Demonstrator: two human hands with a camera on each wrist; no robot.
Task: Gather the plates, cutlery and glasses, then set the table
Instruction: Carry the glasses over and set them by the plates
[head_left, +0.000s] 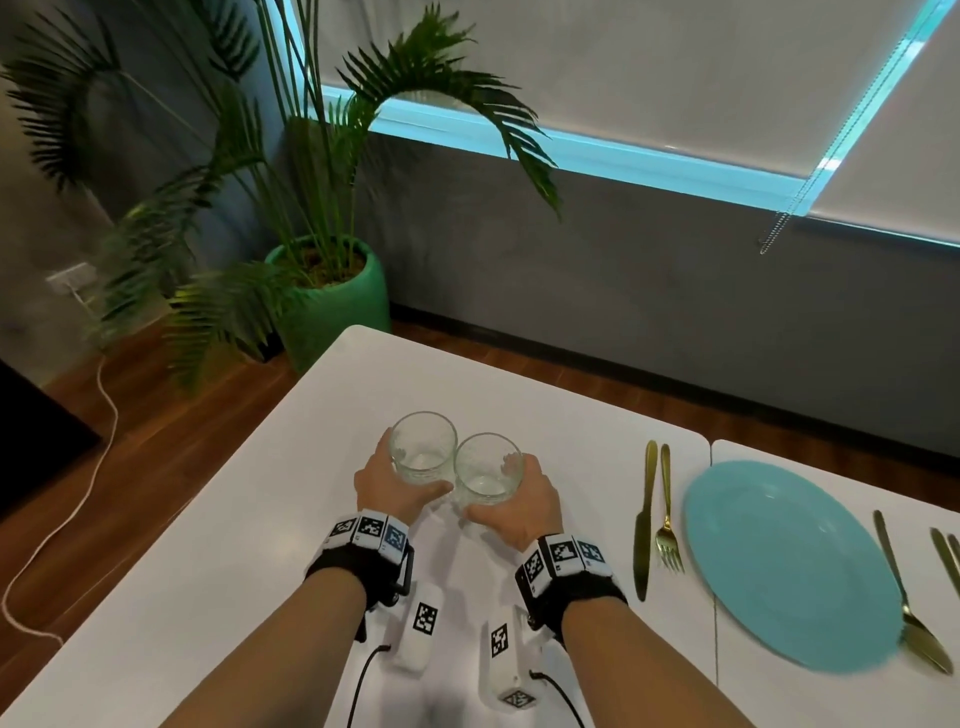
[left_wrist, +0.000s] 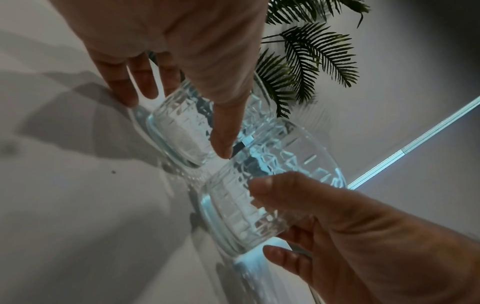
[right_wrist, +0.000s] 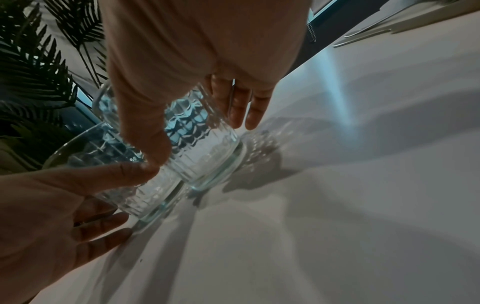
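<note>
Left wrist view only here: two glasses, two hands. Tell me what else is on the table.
Observer: A teal plate lies to the right of the right glass.
Operator: Report any cutlery.
Observer: A gold knife and gold fork lie side by side between that glass and the plate.
Operator: Confirm the grips from above.
Observer: The left hand holds the left glass, the right hand holds the right one; both glasses are upright.
</note>
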